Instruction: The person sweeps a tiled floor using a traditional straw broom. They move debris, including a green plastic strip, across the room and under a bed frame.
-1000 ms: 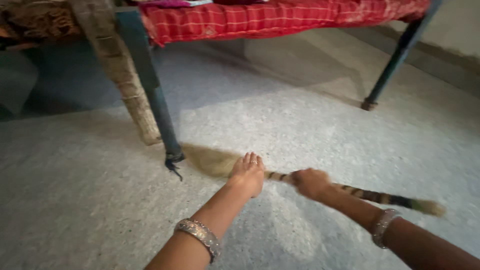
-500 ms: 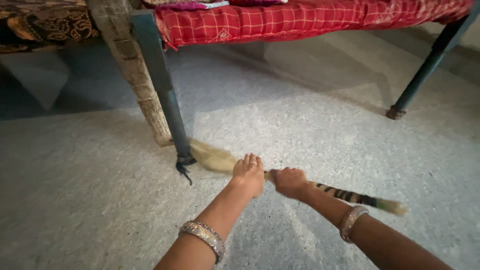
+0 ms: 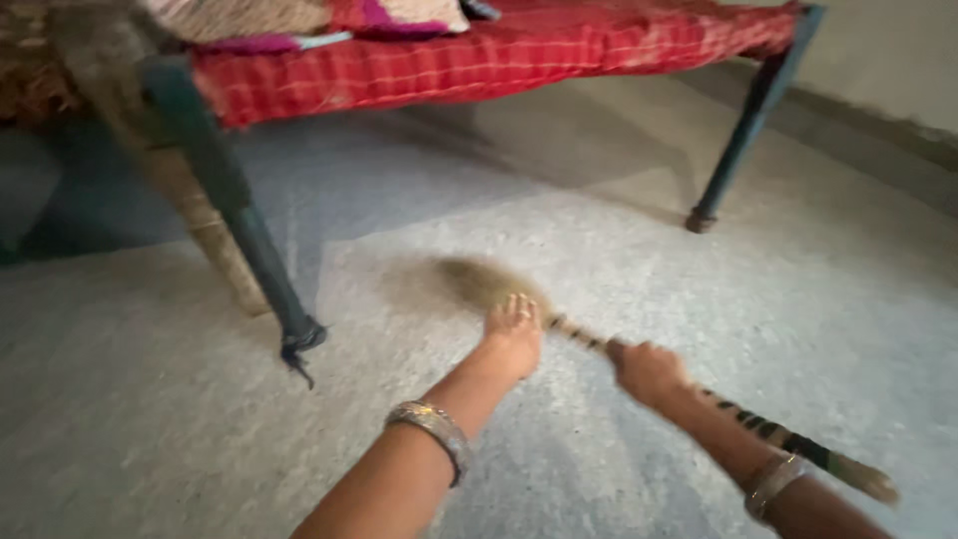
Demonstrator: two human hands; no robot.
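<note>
Sweeping beside the bed leg (image 3: 249, 260), the broom (image 3: 499, 289) is clasped by right hand (image 3: 649, 371), steadied under left hand (image 3: 512, 337); firm pressure is likely needed.

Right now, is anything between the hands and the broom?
No. The right hand is closed round the broom handle, and the left hand rests on it nearer the bristles. Nothing visible lies between. The dark bed leg stands on the floor, left of the bristles.

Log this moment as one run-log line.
left hand: pressing broom near bristles | right hand: gripping handle | floor: grey | bed leg: left of bristles
</note>
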